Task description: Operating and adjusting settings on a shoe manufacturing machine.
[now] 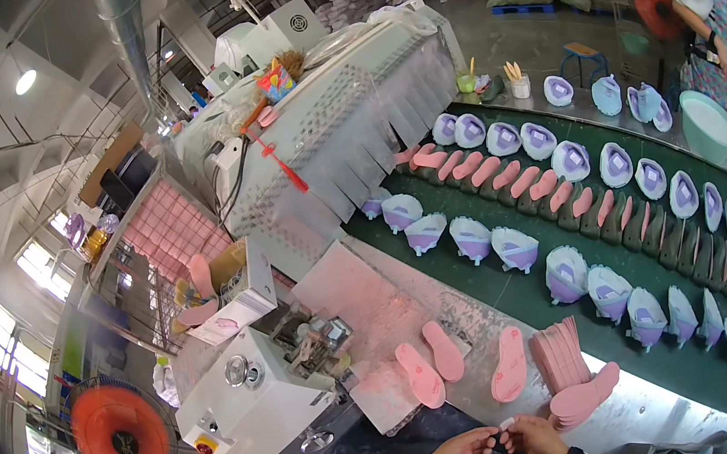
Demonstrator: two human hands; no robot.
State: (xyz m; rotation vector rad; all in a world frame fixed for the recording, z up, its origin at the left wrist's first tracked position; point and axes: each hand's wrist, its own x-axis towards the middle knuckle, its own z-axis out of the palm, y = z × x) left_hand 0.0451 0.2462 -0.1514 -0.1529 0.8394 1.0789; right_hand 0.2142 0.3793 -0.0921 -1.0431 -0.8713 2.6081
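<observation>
Along the green conveyor (519, 294) and the desk (644, 406) with its stack of pink insoles (583, 395), the left hand (460, 453) and right hand (531, 439), low centre, pinch a small white piece (503, 430) between fingertips, best kept close and steady.

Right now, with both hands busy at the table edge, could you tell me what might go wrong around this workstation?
Both the left hand and the right hand pinch something small between the fingertips, too small to identify; it could slip and drop off the table edge. The pile of pink insoles beside the right hand overhangs somewhat and might slide if nudged. The upright stack of insoles stands close to the green conveyor belt and could possibly tip onto it.
</observation>
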